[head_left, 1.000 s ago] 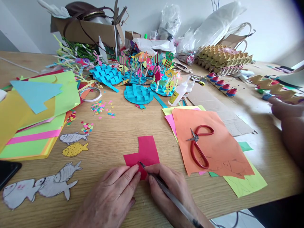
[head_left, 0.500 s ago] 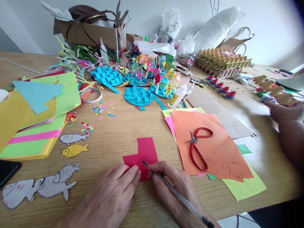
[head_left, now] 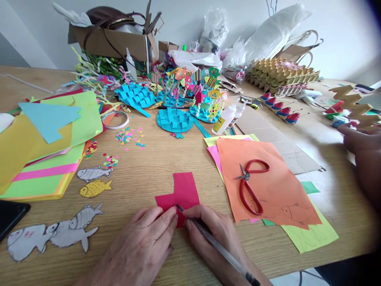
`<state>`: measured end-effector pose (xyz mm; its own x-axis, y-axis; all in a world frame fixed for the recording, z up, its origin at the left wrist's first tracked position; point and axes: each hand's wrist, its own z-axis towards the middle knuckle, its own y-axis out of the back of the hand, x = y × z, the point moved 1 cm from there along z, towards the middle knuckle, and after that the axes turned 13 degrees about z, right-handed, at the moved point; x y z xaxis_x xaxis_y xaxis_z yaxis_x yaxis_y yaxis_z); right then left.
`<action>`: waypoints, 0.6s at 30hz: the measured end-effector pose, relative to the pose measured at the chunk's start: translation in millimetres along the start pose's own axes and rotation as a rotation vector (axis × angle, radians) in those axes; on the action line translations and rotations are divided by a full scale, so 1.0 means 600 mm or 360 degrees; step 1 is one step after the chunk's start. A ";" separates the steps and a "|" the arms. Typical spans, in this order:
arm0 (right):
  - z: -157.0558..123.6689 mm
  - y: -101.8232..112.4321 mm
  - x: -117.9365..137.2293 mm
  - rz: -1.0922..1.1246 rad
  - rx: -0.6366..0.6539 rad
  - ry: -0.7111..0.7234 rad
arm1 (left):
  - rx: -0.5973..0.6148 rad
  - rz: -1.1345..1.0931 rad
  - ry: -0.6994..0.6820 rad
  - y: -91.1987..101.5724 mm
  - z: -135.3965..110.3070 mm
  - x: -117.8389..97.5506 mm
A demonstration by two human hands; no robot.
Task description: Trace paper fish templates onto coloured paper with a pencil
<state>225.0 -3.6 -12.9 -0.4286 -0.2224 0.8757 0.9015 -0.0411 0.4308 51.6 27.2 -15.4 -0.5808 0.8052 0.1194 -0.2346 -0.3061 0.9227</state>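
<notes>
On the table in front of me lies an L-shaped piece of red paper [head_left: 186, 186]. My left hand [head_left: 145, 238] rests flat on its lower left part, fingers stretched out and side by side. A grey pen [head_left: 222, 247] is pinched in my right hand [head_left: 212, 228], its tip touching the red paper close to my left fingertips. Faint dark marks show near the tip. Part of the sheet is hidden under both hands. To the left lie several fish cutouts: a yellow one [head_left: 95, 188] and grey-white ones, such as the large one [head_left: 26, 241].
Red-handled scissors [head_left: 250, 194] lie on orange paper [head_left: 278, 182] at right. Coloured sheets [head_left: 53, 159] are stacked at left. Glue bottles [head_left: 224, 120] stand near blue woven paper discs [head_left: 175, 120]. Another person's hand [head_left: 361, 139] is at far right, by an egg-carton strip [head_left: 351, 101].
The pen tip has shifted slightly left along the red paper, and a faint line shows there. My left hand stays pressed down. The whole view has drifted slightly.
</notes>
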 end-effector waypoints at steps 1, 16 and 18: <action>0.000 0.000 0.000 0.0005 0.0001 0.0003 | 0.0002 -0.0006 -0.0001 0.000 0.000 0.000; -0.002 -0.001 -0.004 0.0005 0.0044 -0.0004 | -0.0015 0.0030 -0.0005 0.001 -0.004 0.000; -0.002 0.000 -0.004 -0.0001 0.0050 -0.0004 | -0.0001 0.0031 -0.0014 0.001 -0.004 0.000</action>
<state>226.0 -4.5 -15.5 -0.4295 -0.2198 0.8759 0.8989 -0.0107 0.4381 49.6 25.7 -15.6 -0.5785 0.8035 0.1404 -0.2237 -0.3218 0.9200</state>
